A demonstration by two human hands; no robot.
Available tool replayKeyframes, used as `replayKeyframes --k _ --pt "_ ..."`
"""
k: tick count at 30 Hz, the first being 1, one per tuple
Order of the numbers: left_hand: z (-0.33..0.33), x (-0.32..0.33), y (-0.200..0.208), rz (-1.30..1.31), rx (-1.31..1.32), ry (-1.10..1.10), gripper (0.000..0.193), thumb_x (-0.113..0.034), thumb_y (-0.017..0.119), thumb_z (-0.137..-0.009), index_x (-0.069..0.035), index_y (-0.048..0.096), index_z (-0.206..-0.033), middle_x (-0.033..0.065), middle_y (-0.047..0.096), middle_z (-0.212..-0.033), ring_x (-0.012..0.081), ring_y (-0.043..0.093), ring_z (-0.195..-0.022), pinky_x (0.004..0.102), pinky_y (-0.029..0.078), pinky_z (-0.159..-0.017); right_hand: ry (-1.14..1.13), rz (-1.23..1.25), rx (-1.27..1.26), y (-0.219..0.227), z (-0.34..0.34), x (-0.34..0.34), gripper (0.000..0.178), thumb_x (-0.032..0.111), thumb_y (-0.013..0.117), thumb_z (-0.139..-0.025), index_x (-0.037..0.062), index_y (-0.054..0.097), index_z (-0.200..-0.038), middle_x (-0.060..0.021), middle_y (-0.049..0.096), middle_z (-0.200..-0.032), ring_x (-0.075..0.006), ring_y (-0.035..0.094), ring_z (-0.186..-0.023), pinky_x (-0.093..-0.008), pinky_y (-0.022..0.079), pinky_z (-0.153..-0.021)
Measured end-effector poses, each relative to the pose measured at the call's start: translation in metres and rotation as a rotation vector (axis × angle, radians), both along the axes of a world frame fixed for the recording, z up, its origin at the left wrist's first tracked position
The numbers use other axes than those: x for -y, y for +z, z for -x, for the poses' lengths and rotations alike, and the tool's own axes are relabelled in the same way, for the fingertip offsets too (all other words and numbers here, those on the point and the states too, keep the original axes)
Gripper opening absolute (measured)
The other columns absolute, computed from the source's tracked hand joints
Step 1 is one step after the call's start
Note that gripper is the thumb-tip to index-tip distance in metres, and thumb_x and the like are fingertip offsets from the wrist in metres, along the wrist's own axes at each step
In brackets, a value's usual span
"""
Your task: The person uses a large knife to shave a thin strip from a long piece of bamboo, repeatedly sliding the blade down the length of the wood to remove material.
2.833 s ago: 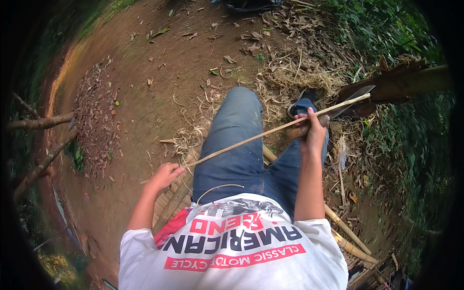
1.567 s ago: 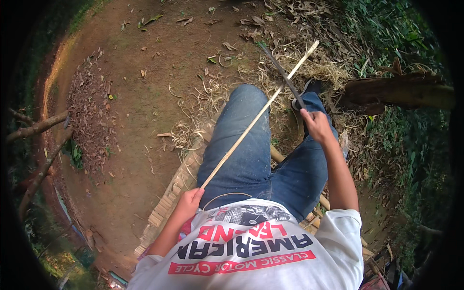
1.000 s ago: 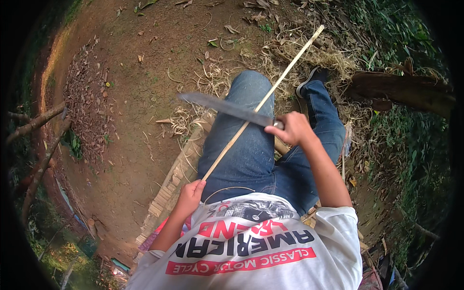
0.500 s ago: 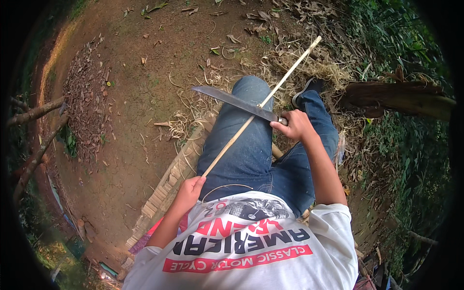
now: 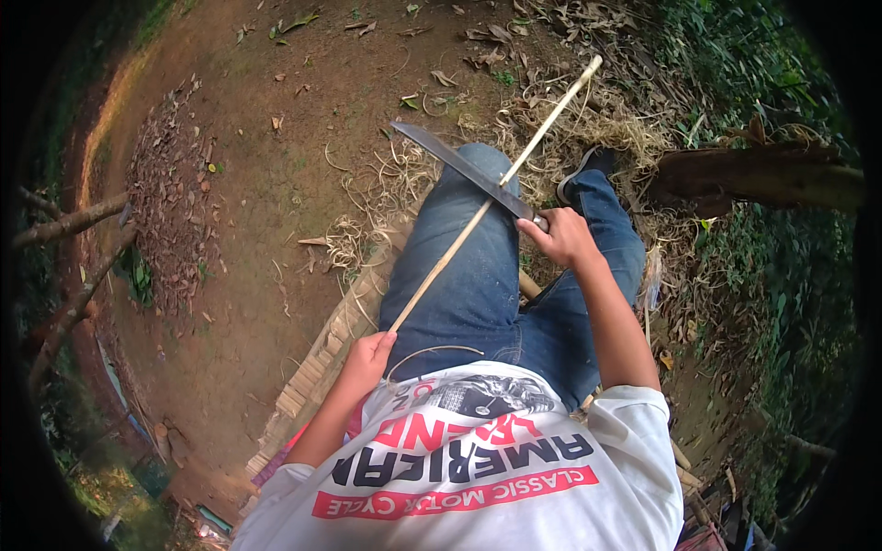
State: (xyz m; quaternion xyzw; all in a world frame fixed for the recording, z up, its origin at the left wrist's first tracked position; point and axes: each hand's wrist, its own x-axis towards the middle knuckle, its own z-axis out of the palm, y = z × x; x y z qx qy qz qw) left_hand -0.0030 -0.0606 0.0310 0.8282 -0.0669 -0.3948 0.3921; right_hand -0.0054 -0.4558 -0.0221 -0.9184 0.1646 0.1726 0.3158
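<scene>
My left hand (image 5: 369,354) is closed round the near end of a long pale peeled stick (image 5: 447,260). The stick slants up and away to the right across my jeans-clad thigh, its far end over the ground. My right hand (image 5: 562,236) grips the handle of a machete (image 5: 462,166), fingers wrapped round it. The blade lies across the stick above my knee, its tip pointing to the far left. A thin curled shaving (image 5: 432,350) rests on my lap, near my left hand.
I sit on a slatted bamboo bench (image 5: 312,372). Pale curled shavings (image 5: 347,246) litter the ground round my legs. At the right lies a thick brown log (image 5: 753,177), with green plants beyond. Branches (image 5: 73,223) stick in from the left, near a heap of dry leaves (image 5: 172,207).
The machete has turned, its tip now farther away and more to the right. My right hand has shifted slightly nearer the lap. The stick has moved only a little.
</scene>
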Motion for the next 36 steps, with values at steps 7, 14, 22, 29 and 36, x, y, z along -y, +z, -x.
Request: replayKeyframes --k 7,14,22,29,36 --pt "0.005 -0.012 -0.002 -0.007 -0.123 0.036 0.042 -0.031 0.049 -0.101 0.003 0.052 -0.076 0.0038 0.036 -0.058 0.0111 0.036 -0.058 0.0325 0.034 -0.052 0.144 -0.009 0.098 -0.012 -0.002 -0.014 0.073 0.071 0.051 -0.081 0.0013 0.072 -0.079 -0.0235 0.064 -0.067 -0.04 0.065 -0.07 -0.0464 0.053 -0.07" --pt "0.002 -0.008 -0.011 -0.02 -0.124 0.045 0.042 -0.032 0.048 -0.101 0.003 0.054 -0.077 0.0004 0.041 -0.06 0.0097 0.038 -0.06 0.0307 0.036 -0.054 -0.116 -0.062 0.055 -0.005 -0.006 -0.005 0.074 0.068 0.051 -0.085 -0.0022 0.064 -0.065 -0.0267 0.063 -0.069 -0.0429 0.064 -0.07 -0.0487 0.051 -0.069" --pt "-0.003 -0.002 -0.004 0.01 -0.187 0.083 0.039 -0.029 0.049 -0.101 -0.001 0.052 -0.073 -0.0046 0.04 -0.059 0.0063 0.036 -0.056 0.0271 0.032 -0.05 -0.069 0.081 -0.008 -0.043 -0.005 0.053 0.085 0.08 0.044 -0.079 0.0003 0.058 -0.054 -0.019 0.058 -0.056 -0.0336 0.061 -0.058 -0.045 0.05 -0.059" --pt "0.001 -0.009 -0.01 0.036 -0.295 0.152 0.041 -0.032 0.047 -0.102 -0.008 0.048 -0.068 -0.0084 0.035 -0.058 0.0026 0.031 -0.053 0.0234 0.024 -0.047 0.08 -0.019 0.034 -0.001 -0.013 0.001 0.079 0.073 0.045 -0.084 -0.0019 0.068 -0.069 -0.0235 0.063 -0.065 -0.0372 0.064 -0.065 -0.0464 0.053 -0.069" --pt "-0.007 0.003 0.001 0.056 -0.327 0.157 0.04 -0.032 0.047 -0.102 -0.009 0.048 -0.069 -0.009 0.035 -0.058 0.0023 0.031 -0.052 0.0235 0.024 -0.046 -0.139 0.079 0.014 -0.043 -0.025 0.077 0.084 0.079 0.042 -0.081 0.0003 0.065 -0.063 -0.0195 0.062 -0.062 -0.0334 0.065 -0.064 -0.0444 0.051 -0.063"
